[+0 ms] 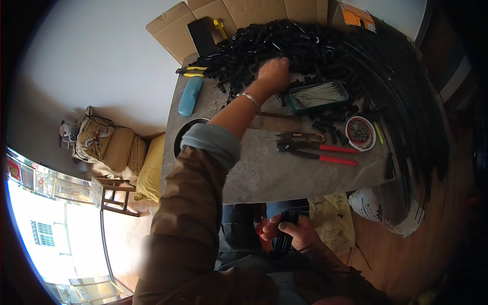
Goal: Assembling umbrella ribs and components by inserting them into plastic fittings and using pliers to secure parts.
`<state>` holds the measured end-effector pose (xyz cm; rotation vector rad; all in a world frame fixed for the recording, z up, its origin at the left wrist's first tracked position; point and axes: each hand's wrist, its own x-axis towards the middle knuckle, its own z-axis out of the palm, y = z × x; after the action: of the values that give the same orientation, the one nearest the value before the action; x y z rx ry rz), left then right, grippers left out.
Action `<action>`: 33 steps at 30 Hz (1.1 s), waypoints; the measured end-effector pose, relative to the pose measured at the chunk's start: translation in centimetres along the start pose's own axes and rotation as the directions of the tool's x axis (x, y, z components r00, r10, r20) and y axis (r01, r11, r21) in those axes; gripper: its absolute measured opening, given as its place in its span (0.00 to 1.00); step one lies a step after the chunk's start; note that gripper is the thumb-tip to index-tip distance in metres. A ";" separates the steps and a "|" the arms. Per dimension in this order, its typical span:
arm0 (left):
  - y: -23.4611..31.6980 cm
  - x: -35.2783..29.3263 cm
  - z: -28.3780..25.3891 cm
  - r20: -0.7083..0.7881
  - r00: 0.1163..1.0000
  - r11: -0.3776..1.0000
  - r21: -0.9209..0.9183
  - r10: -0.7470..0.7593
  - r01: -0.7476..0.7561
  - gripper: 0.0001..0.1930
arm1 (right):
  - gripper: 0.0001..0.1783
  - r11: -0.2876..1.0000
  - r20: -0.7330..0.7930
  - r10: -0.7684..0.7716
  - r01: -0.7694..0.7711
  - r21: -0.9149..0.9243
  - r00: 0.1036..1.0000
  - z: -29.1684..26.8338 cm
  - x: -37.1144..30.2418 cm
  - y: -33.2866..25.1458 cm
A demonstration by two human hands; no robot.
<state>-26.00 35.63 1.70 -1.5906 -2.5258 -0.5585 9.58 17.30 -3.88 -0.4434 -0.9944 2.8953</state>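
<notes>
1. The right grip (301, 234), below the near edge of the counter (254, 178), is clamped on a black bundle (288, 217) of slim pieces, the thumb laid across it
2. The left grip (275, 74) reaches over the counter to the heap of short black tubes (290, 40) on its far side; whether its fingertips are apart or together cannot be told (the back of the hand hides them)
3. Near that grip, to its right, a teal tray (325, 106) carries thin white sticks (320, 94)
4. Closer to the person lie red-handled pliers (338, 148), with a white bowl (364, 148) of small metal pieces (359, 131) to their right
5. At the left, a light blue case (190, 96) rests just beside yellow-handled pliers (194, 74)
6. Long black rods (401, 86) curve down the right side, and cardboard (274, 12) stands behind the heap
</notes>
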 end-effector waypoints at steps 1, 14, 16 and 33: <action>-0.3 -0.7 -1.0 -0.006 1.000 1.000 -0.004 0.002 -0.002 0.17 | 0.14 1.000 0.008 -0.019 0.019 0.017 1.000 0.1 -0.2 0.1; 2.4 -29.6 -14.4 0.467 0.737 0.822 -0.528 0.490 -0.212 0.09 | 0.09 0.989 -0.012 -0.147 0.147 -0.008 0.989 3.4 -0.2 1.9; 2.2 -33.1 -14.4 0.568 0.743 0.773 -0.624 0.353 0.110 0.09 | 0.10 0.994 0.035 -0.109 0.110 -0.012 0.993 4.4 0.0 2.5; 1.4 -41.7 -8.3 0.345 0.930 -0.638 -0.746 -0.127 0.189 0.09 | 0.15 0.918 -0.044 -0.159 0.131 -0.375 0.986 10.2 0.2 5.7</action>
<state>-6.94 -2.25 -1.89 -0.5600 -1.3792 -3.8900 6.79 6.76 0.29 -0.4651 -1.4999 2.5394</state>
